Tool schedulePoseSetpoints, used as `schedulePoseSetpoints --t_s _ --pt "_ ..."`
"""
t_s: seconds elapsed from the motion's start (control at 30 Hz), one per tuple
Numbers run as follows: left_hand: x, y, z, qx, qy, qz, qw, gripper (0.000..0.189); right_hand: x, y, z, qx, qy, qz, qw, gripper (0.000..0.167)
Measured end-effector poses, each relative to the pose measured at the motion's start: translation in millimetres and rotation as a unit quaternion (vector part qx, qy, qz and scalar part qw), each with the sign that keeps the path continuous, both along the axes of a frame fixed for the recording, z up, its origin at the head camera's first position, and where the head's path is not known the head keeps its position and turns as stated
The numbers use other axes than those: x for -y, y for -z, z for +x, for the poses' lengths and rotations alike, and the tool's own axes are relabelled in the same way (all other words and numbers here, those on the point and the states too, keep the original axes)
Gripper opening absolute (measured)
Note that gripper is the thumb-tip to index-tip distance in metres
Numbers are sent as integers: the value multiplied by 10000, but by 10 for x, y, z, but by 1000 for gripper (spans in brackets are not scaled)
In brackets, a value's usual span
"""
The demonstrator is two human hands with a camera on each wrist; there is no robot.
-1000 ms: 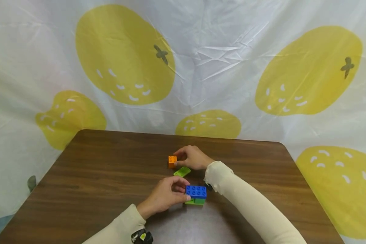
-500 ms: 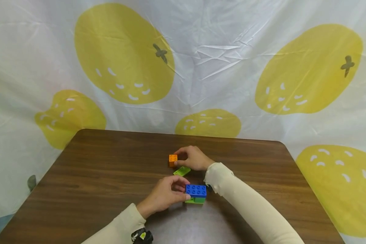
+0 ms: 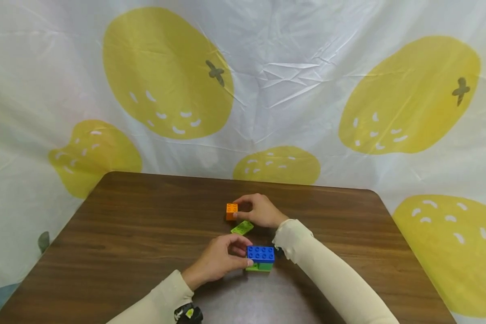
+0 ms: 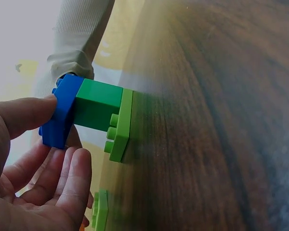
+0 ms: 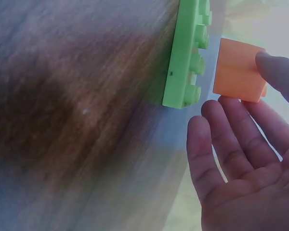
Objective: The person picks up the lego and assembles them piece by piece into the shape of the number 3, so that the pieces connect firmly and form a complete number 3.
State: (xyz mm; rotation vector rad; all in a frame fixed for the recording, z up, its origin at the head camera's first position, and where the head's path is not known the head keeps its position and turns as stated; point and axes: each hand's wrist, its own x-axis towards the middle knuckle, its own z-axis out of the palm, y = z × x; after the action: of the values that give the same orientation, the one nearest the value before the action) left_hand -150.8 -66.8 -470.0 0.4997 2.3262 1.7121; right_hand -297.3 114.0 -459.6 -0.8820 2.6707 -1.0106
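My left hand [image 3: 216, 258] pinches the left end of a blue toy brick [image 3: 260, 254], thumb at the near side. That brick sits on a green brick [image 4: 98, 104], itself on a thin lime plate [image 4: 121, 130] standing on the table; the left wrist view shows this stack. Farther back, my right hand [image 3: 263, 211] holds a small orange brick [image 3: 232, 211] between thumb and fingers. In the right wrist view the orange brick [image 5: 238, 71] appears raised off the table. Just in front of it lies a second lime plate [image 3: 242, 227], studs up, touched by neither hand.
The brown wooden table [image 3: 146, 216] has rounded far corners. Behind it hangs a white cloth [image 3: 267, 121] with yellow fruit prints. The right forearm [image 3: 328, 270] reaches past the right side of the stack.
The orange brick has shifted slightly up and to the right in the head view with my right hand. My left hand and the blue-topped stack have stayed in place.
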Motion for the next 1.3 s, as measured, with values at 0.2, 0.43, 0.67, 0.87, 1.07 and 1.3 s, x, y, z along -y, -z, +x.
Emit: schedulePoseSetpoints --t_s 0.2,0.43,0.67,0.87,1.07,1.3 --pt "4 -5 7 -9 26 -5 10000 37 -13 6 30 87 10 -238 9997 42" --pt "5 -7 5 -12 34 -5 10000 37 -33 -4 79 207 63 -537 9983 39" --pt "3 -14 2 18 49 50 10000 37 -93 -18 92 159 16 -821 9965 39" --pt "3 -27 9 80 57 70 9999 37 -164 -89 152 178 59 -980 9950 39" --pt "7 -28 7 60 27 61 10000 37 -207 -155 204 110 109 -1053 9943 39" --pt "13 -28 6 81 33 61 9999 37 -269 -191 259 48 135 -1027 9946 41"
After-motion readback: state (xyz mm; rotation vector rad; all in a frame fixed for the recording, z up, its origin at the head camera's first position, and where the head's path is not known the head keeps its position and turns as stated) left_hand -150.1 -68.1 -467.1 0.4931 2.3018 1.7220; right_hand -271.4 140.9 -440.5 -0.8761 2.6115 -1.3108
